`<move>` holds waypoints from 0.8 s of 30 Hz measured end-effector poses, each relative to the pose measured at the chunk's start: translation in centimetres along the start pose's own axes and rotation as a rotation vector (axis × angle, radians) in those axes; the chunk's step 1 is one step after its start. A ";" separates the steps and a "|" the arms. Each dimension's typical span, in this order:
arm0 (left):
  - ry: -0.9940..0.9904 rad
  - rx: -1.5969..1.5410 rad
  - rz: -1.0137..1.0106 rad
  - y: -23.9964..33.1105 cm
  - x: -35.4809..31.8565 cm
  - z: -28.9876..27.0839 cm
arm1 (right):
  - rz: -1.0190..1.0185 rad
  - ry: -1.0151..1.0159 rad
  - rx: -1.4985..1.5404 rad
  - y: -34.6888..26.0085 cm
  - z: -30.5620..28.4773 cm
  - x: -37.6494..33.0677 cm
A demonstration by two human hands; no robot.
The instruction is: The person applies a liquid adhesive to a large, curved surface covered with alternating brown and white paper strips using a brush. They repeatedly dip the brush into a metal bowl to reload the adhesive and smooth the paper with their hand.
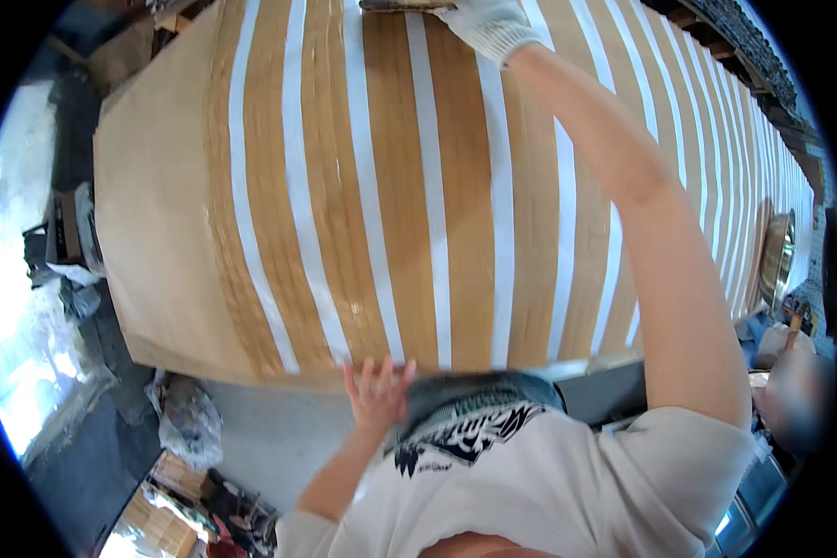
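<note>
A long table is covered with brown paper (163, 214), crossed by many white strips (428, 167) running from far to near. At the far edge of the picture, my right hand (488, 23), in a white knitted glove, is closed on a wide, flat brush-like tool (407, 5). The top edge of the view cuts this tool off. The paper around it looks darker and glossy. My bare left hand (378, 395) rests its spread fingertips on the near edge of the paper and holds nothing.
A shiny metal bowl (777, 256) stands at the table's far right end. On the floor at the lower left lie a clear plastic bag (191, 423) and wooden pieces (163, 525). Clutter lines the left side, and dark material (753, 46) borders the far right edge.
</note>
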State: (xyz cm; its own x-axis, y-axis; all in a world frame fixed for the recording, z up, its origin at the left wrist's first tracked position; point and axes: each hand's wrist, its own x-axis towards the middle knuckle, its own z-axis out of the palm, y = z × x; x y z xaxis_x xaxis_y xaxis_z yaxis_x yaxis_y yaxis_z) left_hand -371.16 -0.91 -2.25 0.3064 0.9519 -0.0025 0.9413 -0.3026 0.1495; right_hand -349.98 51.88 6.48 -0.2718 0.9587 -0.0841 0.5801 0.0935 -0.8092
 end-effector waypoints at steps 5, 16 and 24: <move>0.070 -0.033 0.004 0.0 0.1 -0.1 | -0.625 0.068 -0.780 1.9 2.8 -18.0; 0.081 -0.088 -0.004 0.4 -0.6 -1.2 | -0.357 -0.338 -0.538 0.9 4.8 -40.9; 0.100 -0.044 0.028 0.6 -1.0 -1.4 | -0.422 0.235 -0.794 1.9 4.5 -37.6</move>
State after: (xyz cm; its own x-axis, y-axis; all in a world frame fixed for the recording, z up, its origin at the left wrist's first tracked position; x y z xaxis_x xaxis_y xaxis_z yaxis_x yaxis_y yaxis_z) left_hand -371.10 -1.93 -0.77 0.3148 0.9438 0.1007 0.9248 -0.3288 0.1914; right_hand -342.11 14.80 5.53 -0.4682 0.8249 0.3168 0.8475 0.5206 -0.1030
